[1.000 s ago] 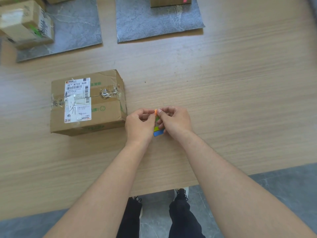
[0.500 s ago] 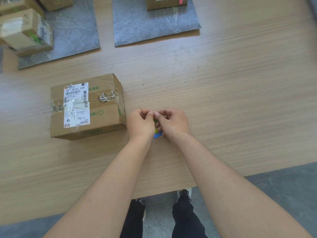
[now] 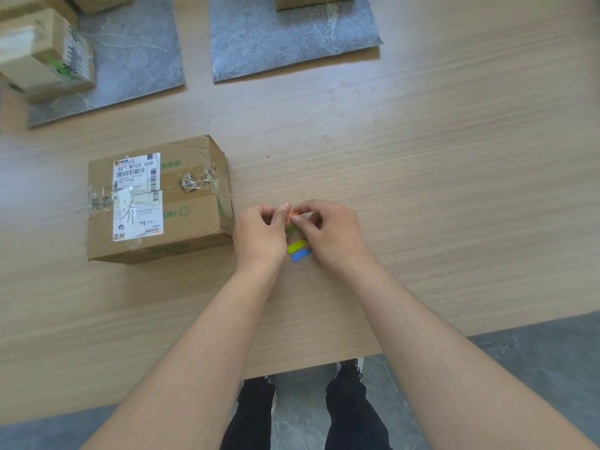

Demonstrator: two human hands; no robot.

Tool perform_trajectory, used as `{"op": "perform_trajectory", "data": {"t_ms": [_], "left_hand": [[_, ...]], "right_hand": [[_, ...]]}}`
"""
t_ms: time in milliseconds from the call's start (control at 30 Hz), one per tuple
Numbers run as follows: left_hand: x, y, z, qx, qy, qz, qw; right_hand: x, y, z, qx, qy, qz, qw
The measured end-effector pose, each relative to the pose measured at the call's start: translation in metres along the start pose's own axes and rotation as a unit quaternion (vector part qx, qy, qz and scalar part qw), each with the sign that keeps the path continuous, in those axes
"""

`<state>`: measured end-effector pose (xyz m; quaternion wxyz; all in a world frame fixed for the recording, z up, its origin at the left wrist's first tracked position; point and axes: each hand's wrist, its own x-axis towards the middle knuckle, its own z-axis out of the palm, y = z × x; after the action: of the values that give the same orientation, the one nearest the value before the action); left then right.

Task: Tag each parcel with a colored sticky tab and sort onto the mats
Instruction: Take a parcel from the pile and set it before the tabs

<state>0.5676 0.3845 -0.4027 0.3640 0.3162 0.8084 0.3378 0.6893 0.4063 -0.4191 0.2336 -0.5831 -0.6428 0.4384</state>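
A brown cardboard parcel (image 3: pixel 159 203) with white shipping labels lies on the wooden table, just left of my hands. My left hand (image 3: pixel 261 237) and my right hand (image 3: pixel 328 233) meet over a small pad of coloured sticky tabs (image 3: pixel 298 250); its yellow-green and blue strips show between them. The fingertips of both hands pinch an orange tab (image 3: pixel 293 216) at the pad's top. Which hand holds the pad itself I cannot tell.
Two grey mats lie at the far side: the left mat (image 3: pixel 130 60) carries taped parcels (image 3: pixel 42 53), the middle mat (image 3: pixel 292 43) carries one parcel (image 3: pixel 311 1) at the top edge. The table's near edge runs just above my legs.
My hands have parted slightly, so more of the tab pad shows, with the orange tab lifted at its top. The view has shifted a little.
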Motion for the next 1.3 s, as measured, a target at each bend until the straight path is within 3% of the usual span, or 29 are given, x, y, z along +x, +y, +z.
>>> {"op": "perform_trajectory", "data": {"t_ms": [500,667,800,967,1133,1300], "left_hand": [[-0.004,-0.004,-0.010,-0.020,-0.022,0.018,0.999],[-0.004,-0.010,-0.009,-0.018,-0.023,0.030,0.999],[-0.005,-0.012,-0.007,0.000,-0.016,0.041,0.999],[-0.002,-0.014,-0.004,0.037,-0.001,0.053,0.998],[-0.002,-0.016,-0.004,0.076,0.002,0.069,0.995],[-0.005,-0.013,-0.003,0.125,0.011,0.101,0.987]], "right_hand": [[-0.004,-0.003,0.018,-0.060,0.109,-0.093,0.988],[-0.005,-0.005,0.014,0.029,0.089,0.000,0.996],[-0.007,-0.007,0.008,0.056,0.074,0.021,0.995],[-0.006,0.006,-0.012,0.090,0.181,0.112,0.973],[-0.009,0.008,-0.017,0.108,0.165,0.130,0.972],[-0.013,0.010,-0.025,0.169,0.199,0.163,0.951]]}}
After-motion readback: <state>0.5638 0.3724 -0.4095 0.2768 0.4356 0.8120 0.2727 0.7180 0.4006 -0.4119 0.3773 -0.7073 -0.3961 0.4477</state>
